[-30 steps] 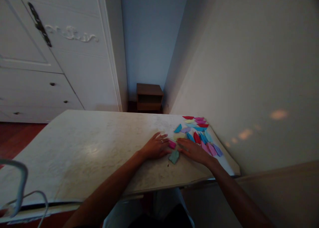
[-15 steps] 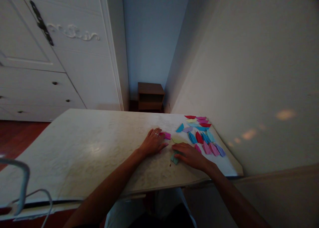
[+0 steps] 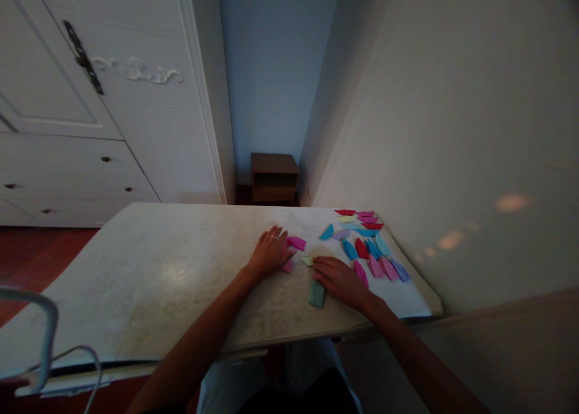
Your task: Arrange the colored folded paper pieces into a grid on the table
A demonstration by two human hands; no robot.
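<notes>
My left hand [image 3: 270,252] lies flat on the table with its fingers spread, a ring on one of them. It touches a bright pink folded paper [image 3: 297,243], and more pink paper [image 3: 287,267] shows beside its thumb. To the right, my right hand [image 3: 342,283] rests palm down with its fingers stretched out. A pale yellow-green folded paper [image 3: 307,261] sticks out at its fingertips, partly covered by them. Just below that hand lies a green pleated paper [image 3: 316,294]. Another magenta folded paper [image 3: 360,273] sits right behind the right hand.
Several coloured folded papers [image 3: 362,247] lie grouped at the table's right end, beside the wall [image 3: 452,131]. The pale table [image 3: 181,263] stretches left toward a white wardrobe [image 3: 149,125]. A curved grey tube [image 3: 50,323] and cable rise at the near left. A brown cabinet [image 3: 274,161] stands beyond.
My left hand has moved slightly left, leaving the pink paper more exposed. My right hand has shifted off the green paper, which now shows more fully, and covers more of the pale paper.
</notes>
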